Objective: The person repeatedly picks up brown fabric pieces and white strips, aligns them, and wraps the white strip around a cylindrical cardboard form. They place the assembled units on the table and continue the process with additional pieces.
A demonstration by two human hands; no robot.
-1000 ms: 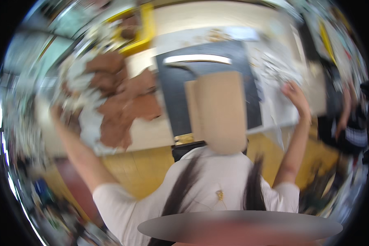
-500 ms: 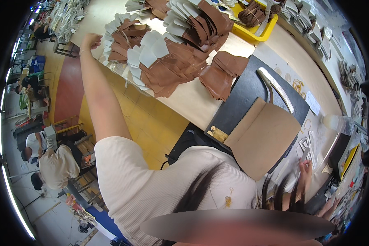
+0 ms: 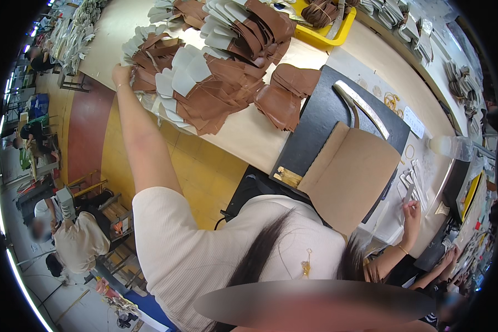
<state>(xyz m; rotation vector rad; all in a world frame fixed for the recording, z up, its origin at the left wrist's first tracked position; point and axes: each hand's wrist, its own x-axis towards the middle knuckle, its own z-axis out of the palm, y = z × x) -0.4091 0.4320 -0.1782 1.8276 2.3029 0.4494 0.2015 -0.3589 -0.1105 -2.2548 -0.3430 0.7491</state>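
Hands apart, your left hand [image 3: 122,75] is at a brown-and-white stack [image 3: 156,48], grip indiscernible, while your right hand [image 3: 411,216] pinches a grey strip [image 3: 409,193].

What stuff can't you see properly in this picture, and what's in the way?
All in the head view:
- Left hand: its fingertips are hidden by the hand itself, beside the brown and white pieces, so I can't tell its grip.
- Thin grey piece in the right hand: too small to say what it is.
- Dark board: partly covered by the tan panel.
- Yellow tray: cut off by the top edge.
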